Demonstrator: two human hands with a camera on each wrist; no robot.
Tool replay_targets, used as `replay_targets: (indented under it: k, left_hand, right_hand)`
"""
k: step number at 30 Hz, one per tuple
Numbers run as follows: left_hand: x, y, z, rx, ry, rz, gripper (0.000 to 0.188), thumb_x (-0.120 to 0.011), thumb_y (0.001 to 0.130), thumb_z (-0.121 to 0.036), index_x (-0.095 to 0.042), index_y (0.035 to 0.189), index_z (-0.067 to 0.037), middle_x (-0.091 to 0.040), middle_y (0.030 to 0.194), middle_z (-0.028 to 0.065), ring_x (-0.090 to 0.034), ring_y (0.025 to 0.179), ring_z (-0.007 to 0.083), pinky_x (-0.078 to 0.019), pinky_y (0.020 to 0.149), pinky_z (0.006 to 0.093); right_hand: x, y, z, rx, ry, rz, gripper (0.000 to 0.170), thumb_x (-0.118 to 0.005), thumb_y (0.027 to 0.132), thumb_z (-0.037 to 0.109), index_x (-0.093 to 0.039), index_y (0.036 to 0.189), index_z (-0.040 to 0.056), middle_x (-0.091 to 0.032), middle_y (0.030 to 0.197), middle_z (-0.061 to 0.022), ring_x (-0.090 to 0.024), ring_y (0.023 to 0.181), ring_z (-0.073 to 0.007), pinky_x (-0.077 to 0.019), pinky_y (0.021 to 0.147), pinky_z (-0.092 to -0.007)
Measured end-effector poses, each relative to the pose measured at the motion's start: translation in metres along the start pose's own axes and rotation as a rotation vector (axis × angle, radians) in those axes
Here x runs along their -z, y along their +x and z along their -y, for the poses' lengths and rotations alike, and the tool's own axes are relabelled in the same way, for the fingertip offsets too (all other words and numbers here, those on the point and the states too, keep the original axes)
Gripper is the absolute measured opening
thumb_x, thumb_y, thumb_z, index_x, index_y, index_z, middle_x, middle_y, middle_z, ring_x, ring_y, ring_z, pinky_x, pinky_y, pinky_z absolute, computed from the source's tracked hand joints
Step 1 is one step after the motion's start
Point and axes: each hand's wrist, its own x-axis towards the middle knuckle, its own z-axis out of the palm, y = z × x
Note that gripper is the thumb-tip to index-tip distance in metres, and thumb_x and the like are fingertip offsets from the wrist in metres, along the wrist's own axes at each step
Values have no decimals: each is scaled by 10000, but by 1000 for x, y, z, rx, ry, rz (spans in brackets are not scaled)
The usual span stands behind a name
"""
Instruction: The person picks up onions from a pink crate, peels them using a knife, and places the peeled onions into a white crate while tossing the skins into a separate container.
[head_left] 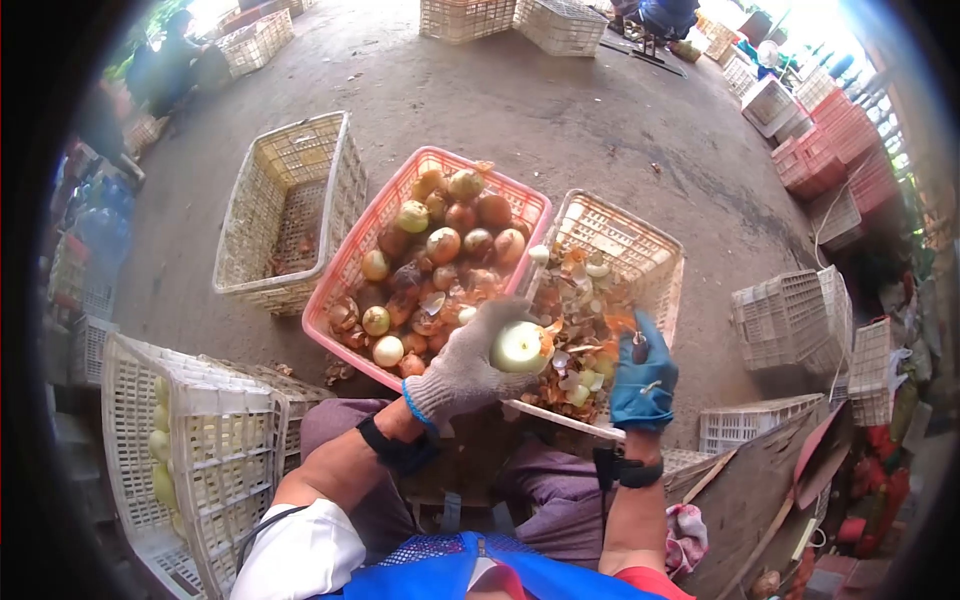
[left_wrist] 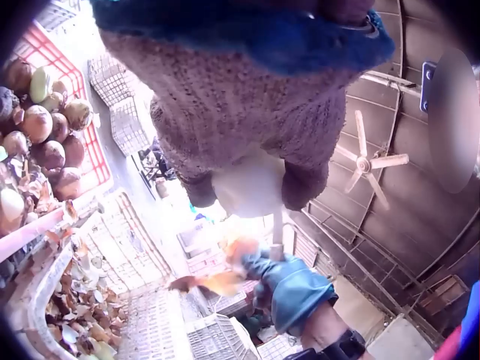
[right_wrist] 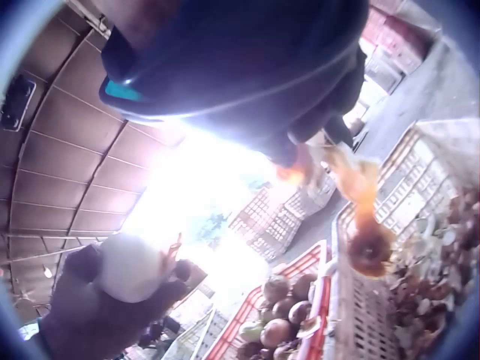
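Note:
My left hand (head_left: 468, 365), in a knitted work glove with a blue cuff, grips a mostly peeled, pale onion (head_left: 520, 346). A bit of brown skin clings to the onion's right side. To its right, my right hand (head_left: 643, 385) wears a blue rubber glove. Its fingers pinch a strip of onion skin (right_wrist: 362, 187), which hangs down with a dark round end in the right wrist view. In the left wrist view a narrow greyish strip (left_wrist: 277, 232) stands between the right hand and the onion; I cannot tell what it is.
A red crate (head_left: 428, 152) of unpeeled and some peeled onions stands ahead. Right of it, a white crate (head_left: 625, 232) holds skins and scraps. Another white crate (head_left: 225, 250) is farther left. Stacked crates (head_left: 225, 425) flank my left knee, and more crates (head_left: 790, 315) stand at right.

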Motion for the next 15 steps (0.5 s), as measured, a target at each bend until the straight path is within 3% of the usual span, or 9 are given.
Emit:
replay_targets:
  k: [1,3,5,6,7,9,12,15]
  left_hand:
    - [0,2,7,1,-19,-27,847,-900,741,-104,-456,1457,-13,-620,1332,99,-596,1239,167,-482,1106,334]
    - [2,6,13,31,-166,-74,816,-885,757,-96,-463,1450,-10,-617,1327,102,-596,1230,173,-485,1095,335]
    - [6,9,14,51,-195,-136,752,-858,789,-98,-483,1433,-1,-608,1324,108,-595,1213,179,-494,1069,334]
    - [8,9,14,61,-171,-147,751,-859,788,-106,-486,1431,2,-608,1322,108,-596,1211,179,-495,1065,333]
    - [10,11,15,71,-144,-154,750,-861,788,-113,-489,1429,4,-608,1320,109,-596,1210,179,-496,1061,331]
    - [15,11,16,64,-163,-160,764,-911,794,-179,-510,1422,-8,-584,1316,107,-588,1197,191,-516,1015,349]
    - [16,9,8,103,-263,-151,779,-917,791,-196,-508,1424,-3,-586,1317,114,-587,1203,196,-512,1023,349]
    - [20,11,13,52,-143,-136,778,-916,795,-196,-505,1428,-6,-590,1322,113,-583,1211,188,-504,1035,338]
  right_hand:
    - [16,4,21,-165,-111,169,409,-702,980,133,-664,1381,57,-756,1023,-147,-736,870,-243,-577,788,-382]
    - [-2,-3,15,107,0,21,384,-704,999,159,-684,1373,74,-658,876,-48,-550,730,-148,-490,671,-321]
    - [-1,-16,22,27,47,174,356,-696,1011,166,-702,1360,95,-665,836,-11,-454,622,-79,-421,581,-274]
    - [-5,-23,19,70,67,265,356,-706,997,149,-706,1347,88,-722,910,-32,-448,603,-48,-399,563,-247]
    - [-15,-26,13,217,91,260,422,-689,928,72,-703,1349,104,-712,893,-91,-549,631,-150,-460,605,-320]
    - [-23,-27,14,395,100,262,532,-670,839,-14,-698,1353,125,-691,859,-150,-654,671,-272,-525,653,-406]
    - [-18,-28,26,452,62,272,586,-664,801,-31,-692,1361,138,-671,821,-147,-665,700,-323,-532,667,-439]
    - [-14,-29,29,433,22,247,584,-652,809,-23,-683,1369,140,-680,832,-152,-678,740,-357,-537,687,-461]
